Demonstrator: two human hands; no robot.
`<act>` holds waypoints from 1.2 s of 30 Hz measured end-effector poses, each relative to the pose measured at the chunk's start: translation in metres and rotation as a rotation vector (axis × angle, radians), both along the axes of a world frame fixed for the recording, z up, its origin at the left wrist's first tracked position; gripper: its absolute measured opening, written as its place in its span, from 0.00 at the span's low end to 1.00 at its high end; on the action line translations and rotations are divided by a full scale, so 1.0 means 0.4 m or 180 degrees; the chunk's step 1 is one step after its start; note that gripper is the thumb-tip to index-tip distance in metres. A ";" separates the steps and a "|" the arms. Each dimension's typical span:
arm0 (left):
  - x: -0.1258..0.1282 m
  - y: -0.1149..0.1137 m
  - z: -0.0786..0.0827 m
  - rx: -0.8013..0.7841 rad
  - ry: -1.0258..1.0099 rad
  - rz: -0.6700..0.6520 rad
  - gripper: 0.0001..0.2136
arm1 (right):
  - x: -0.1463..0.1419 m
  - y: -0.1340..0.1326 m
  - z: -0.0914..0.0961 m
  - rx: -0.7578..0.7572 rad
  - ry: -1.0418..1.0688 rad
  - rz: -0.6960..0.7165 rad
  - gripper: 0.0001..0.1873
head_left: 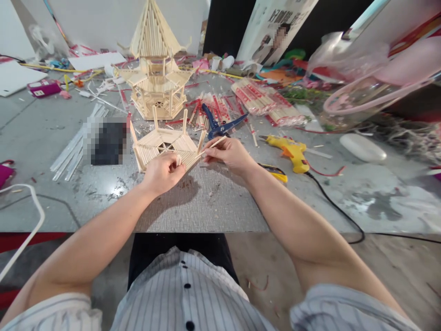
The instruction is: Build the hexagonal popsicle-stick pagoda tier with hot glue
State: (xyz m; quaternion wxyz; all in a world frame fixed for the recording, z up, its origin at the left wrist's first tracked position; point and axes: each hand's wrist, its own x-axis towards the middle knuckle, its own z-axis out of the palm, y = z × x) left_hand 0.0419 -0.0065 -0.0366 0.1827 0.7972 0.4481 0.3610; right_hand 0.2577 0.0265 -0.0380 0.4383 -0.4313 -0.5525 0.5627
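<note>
A hexagonal wooden-stick platform (188, 146) lies on the table in front of me, with short posts rising at its corners and a small dark opening in the middle. My left hand (162, 174) is closed over its near edge, and pale stick ends (178, 160) poke out between the fingers; how many is hidden. At the right corner, my right hand (230, 155) pinches a thin wooden stick (217, 142), tilted up, its lower end close to a corner post. Whether that end touches the platform I cannot tell.
Behind the platform stands a tiered stick pagoda (156, 69). Blue cutting pliers (220, 125), packs of sticks (257, 96) and a yellow glue gun (289, 151) with a trailing cord lie rightward. A yellow-handled cutter (275, 172) sits beside my right wrist; clear glue sticks (74, 145) lie left.
</note>
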 end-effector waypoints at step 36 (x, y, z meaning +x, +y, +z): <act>-0.013 0.020 0.012 -0.0386 0.0790 -0.0349 0.06 | 0.002 -0.025 0.008 -0.0370 0.0021 0.0706 0.17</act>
